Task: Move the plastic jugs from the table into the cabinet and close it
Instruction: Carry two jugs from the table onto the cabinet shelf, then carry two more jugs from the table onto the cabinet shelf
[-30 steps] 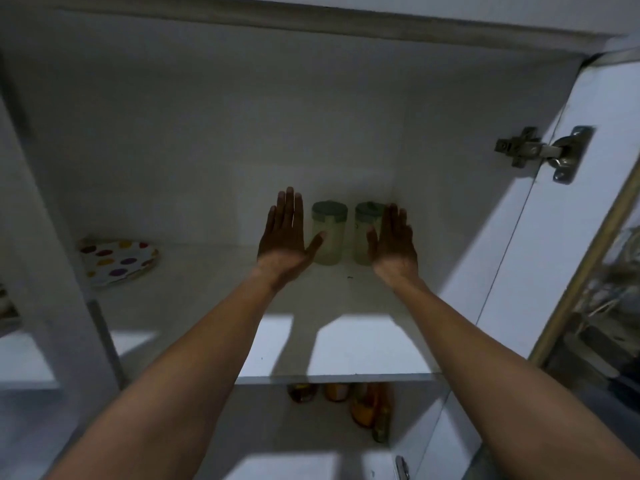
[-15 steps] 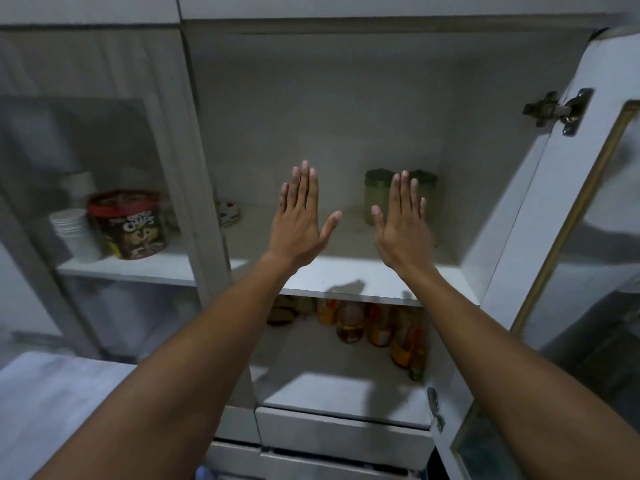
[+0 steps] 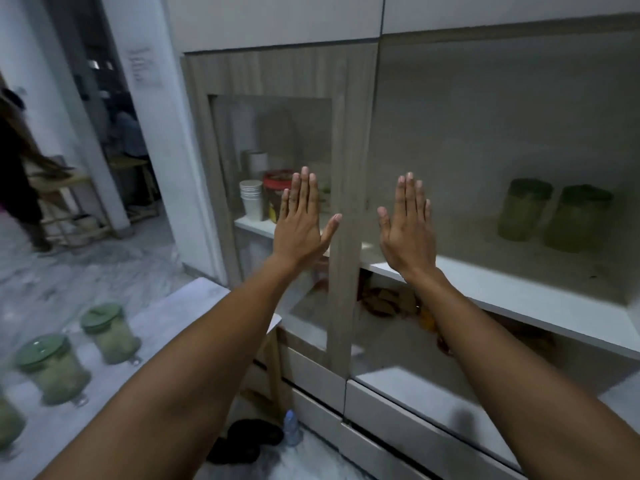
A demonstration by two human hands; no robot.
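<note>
Two green-lidded plastic jugs [image 3: 524, 213] [image 3: 578, 218] stand side by side on the open cabinet's white shelf [image 3: 519, 296], at the right. More green-lidded jugs rest on the white table [image 3: 166, 327] at the lower left: one at the back [image 3: 109, 332], one nearer [image 3: 52, 368], and a third cut off by the frame edge [image 3: 8, 422]. My left hand [image 3: 301, 220] and my right hand [image 3: 408, 226] are raised flat, fingers up and apart, in front of the cabinet. Both hold nothing.
A closed glass door [image 3: 277, 209] on the left shows paper cups [image 3: 252, 200] and a red-lidded tub [image 3: 277, 192]. Drawers [image 3: 415, 420] run below. Dark shoes [image 3: 249, 438] and a small bottle [image 3: 291, 427] lie on the floor. A person [image 3: 17, 174] stands far left.
The view has swung left and pulled back from the cabinet. My hands have drawn away from the two shelved jugs, and the table with more jugs has come into view.
</note>
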